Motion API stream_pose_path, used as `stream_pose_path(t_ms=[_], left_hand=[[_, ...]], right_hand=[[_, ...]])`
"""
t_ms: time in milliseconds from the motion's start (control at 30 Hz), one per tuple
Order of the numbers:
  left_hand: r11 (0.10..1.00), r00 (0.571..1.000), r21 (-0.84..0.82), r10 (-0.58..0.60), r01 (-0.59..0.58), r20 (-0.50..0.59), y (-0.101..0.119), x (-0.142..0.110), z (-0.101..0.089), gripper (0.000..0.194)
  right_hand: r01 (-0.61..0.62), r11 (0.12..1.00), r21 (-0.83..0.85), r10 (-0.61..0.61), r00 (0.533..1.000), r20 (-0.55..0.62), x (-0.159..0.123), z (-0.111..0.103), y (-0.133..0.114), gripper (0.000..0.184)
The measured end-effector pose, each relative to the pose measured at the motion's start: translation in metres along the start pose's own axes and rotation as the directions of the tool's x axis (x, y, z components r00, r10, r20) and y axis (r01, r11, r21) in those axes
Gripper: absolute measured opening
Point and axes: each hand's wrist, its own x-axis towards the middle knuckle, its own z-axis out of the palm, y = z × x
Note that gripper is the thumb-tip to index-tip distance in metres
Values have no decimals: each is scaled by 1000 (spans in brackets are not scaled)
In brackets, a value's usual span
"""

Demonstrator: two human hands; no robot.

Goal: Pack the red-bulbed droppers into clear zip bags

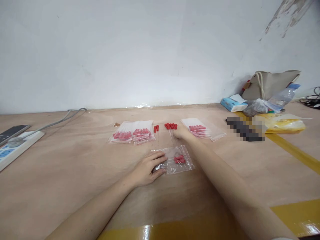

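Observation:
My left hand (149, 168) pinches the open end of a clear zip bag (176, 159) lying on the wooden table; a few red-tipped droppers show inside the bag. My right hand (182, 132) reaches further back and rests at a loose row of several red-tipped droppers (171, 126), its fingers curled around them. A pair of loose droppers (156, 129) lies just to the left of that row.
Filled bags of droppers lie at the back: two on the left (132, 132) and one on the right (200, 128). A power strip (15, 146) and phone (12, 131) sit far left. A tissue pack (233, 102), canvas bag (271, 83) and yellow packet (285, 125) stand at right.

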Motion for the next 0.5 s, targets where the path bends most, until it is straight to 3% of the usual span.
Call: stream_pose_path(t_ms=[67,133,267,500], left_hand=[[1000,1000,-10,6,-6,-13,0,0,1,40],[1000,1000,-14,5,-5,-17,0,-1,1,39],[1000,1000,1,-8,8,0,0,-1,0,40],[1000,1000,-3,-15,15,0,0,-1,-1,39]], right_hand=[[-15,1000,22,15,1000,-24,-5,-5,-5,18],[-23,999,45,27,997,-79,-14,-10,-6,32],[102,966,239,-60,982,-178,-43,-23,11,67],[162,781,603,4,965,-264,-93,-41,54,75]])
